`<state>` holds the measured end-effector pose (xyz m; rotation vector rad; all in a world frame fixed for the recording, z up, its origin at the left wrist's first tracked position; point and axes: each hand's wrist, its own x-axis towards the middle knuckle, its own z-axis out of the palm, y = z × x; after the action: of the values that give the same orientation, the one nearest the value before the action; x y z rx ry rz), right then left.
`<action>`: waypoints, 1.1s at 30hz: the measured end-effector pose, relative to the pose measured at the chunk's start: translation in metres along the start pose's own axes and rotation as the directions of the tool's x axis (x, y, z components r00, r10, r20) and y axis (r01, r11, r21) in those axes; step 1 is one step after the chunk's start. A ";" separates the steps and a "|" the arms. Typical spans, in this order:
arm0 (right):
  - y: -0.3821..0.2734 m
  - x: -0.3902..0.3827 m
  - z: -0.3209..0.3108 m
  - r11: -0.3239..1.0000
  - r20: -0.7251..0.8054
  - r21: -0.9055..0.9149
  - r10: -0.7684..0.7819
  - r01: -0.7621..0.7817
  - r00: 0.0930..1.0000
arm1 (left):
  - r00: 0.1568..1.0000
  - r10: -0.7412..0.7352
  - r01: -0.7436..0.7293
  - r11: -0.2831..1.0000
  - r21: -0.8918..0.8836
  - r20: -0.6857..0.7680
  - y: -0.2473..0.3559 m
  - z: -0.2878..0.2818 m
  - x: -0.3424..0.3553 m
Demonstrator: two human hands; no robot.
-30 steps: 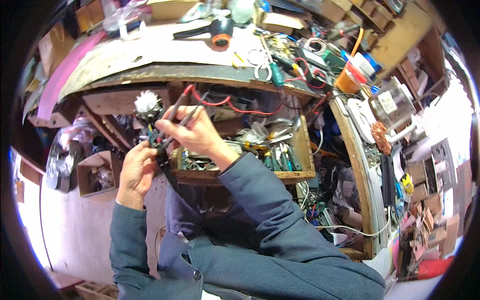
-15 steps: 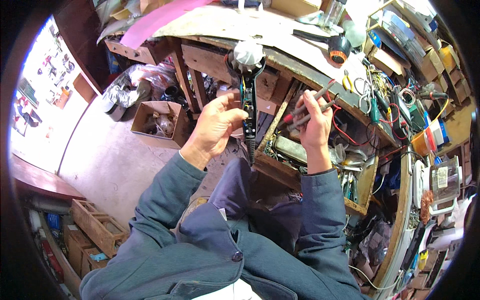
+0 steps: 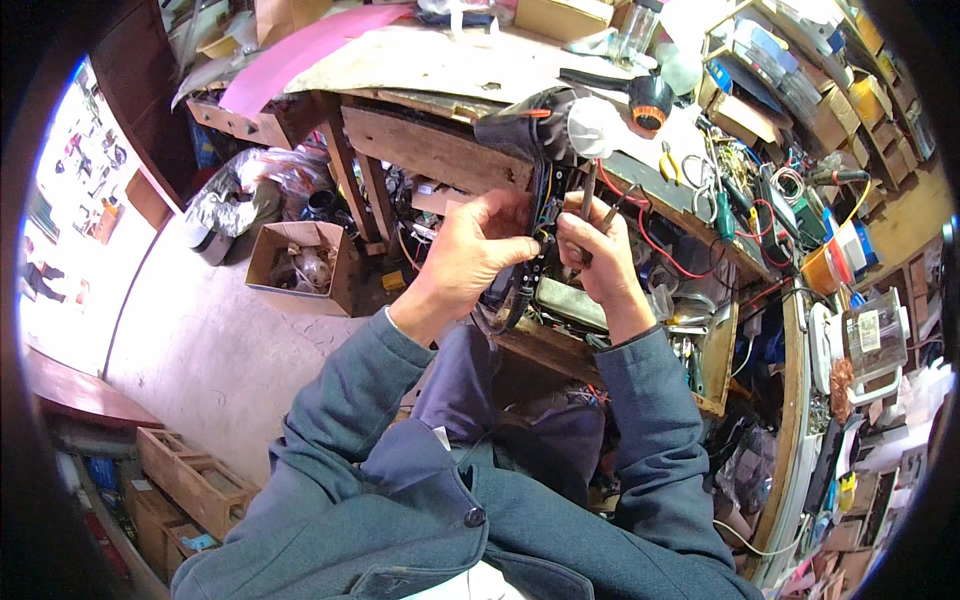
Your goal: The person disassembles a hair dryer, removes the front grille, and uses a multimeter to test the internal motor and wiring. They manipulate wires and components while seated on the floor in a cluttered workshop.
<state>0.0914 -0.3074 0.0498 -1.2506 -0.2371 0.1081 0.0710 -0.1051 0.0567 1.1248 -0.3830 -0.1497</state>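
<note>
An opened-up black hair dryer (image 3: 512, 130) is held upright in front of me, its white fan (image 3: 594, 127) at the top and wires showing along the handle. My left hand (image 3: 465, 255) grips the handle from the left, thumb pressed on its inner side; the fingers behind are blurred. Two test probes (image 3: 589, 187) are clasped together in my right hand (image 3: 600, 255), which is closed beside the handle's wiring. From the probes' upper ends a red lead (image 3: 648, 238) loops off to the right. Whether the probe tips touch anything is hidden by my fingers.
Beyond my hands runs a cluttered workbench (image 3: 430, 80) with a black-and-orange cylinder (image 3: 650, 102) and yellow-handled pliers (image 3: 668, 163). Beneath my right hand, an open drawer (image 3: 722, 365) holds tools. A cardboard box (image 3: 300, 268) stands on the floor to the left.
The hair dryer has turned, its fan now facing right and its black barrel showing. Both hands have come closer together, the right bringing the probes in to the handle.
</note>
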 end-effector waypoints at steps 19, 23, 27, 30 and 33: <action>-0.001 -0.006 0.022 0.987 -0.067 0.044 0.157 -0.155 0.985 | 0.994 -0.046 0.045 0.999 -0.005 -0.102 -0.010 -0.003 -0.027; 0.004 -0.003 0.022 0.987 -0.063 -0.039 0.153 -0.156 0.986 | 0.978 -0.098 0.085 0.993 -0.076 -0.186 -0.011 -0.002 -0.029; 0.005 -0.002 0.015 0.981 -0.033 -0.021 0.192 -0.193 0.981 | 0.971 -0.115 0.101 0.992 -0.075 -0.210 -0.013 0.000 -0.028; 0.005 -0.004 0.020 0.980 -0.044 -0.075 0.180 -0.183 0.983 | 0.970 -0.083 0.067 0.995 -0.075 -0.230 -0.016 0.000 -0.029; 0.006 -0.004 0.025 0.978 -0.047 -0.115 0.170 -0.174 0.984 | 0.967 -0.072 0.053 0.995 -0.086 -0.244 -0.018 -0.003 -0.031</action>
<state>0.0813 -0.2830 0.0515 -1.3896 -0.1039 0.2228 0.0450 -0.1011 0.0321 1.0634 -0.1189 -0.0782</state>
